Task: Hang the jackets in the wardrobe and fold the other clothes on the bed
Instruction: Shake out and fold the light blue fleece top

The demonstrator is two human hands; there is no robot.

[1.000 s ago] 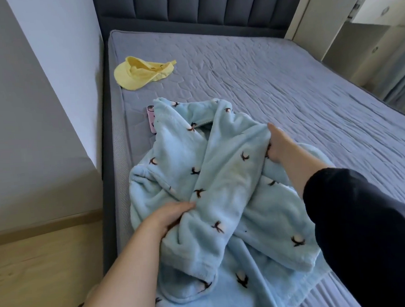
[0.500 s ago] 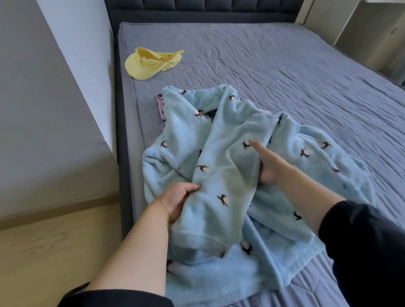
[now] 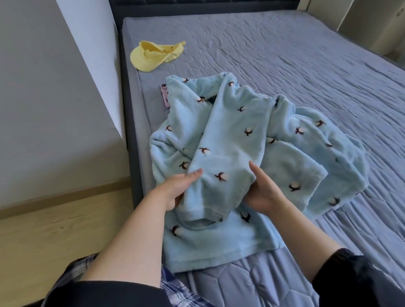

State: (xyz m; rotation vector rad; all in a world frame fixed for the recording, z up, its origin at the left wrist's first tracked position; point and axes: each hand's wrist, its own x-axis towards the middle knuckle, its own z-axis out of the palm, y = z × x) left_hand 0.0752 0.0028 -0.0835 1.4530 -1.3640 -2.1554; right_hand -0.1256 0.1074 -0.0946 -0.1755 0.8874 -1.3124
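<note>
Soft yellow fabric cap point(image 3: 154, 55) lies crumpled near the far left corner of the grey quilted bed point(image 3: 286, 65). Pink phone point(image 3: 164, 95) lies flat by the bed's left edge, nearer than the cap, one side hidden. Left: grey wall panel point(image 3: 39, 104), with a light wood ledge point(image 3: 47, 234) below it. Upper right: cream cabinet fronts point(image 3: 353, 6). Blue-white plaid fabric point(image 3: 181, 294) at bottom edge.

Bed point(image 3: 286, 65) holds blue fleece point(image 3: 231, 137), yellow cap point(image 3: 153, 55) — perhaps phone point(image 3: 164, 96).
</note>
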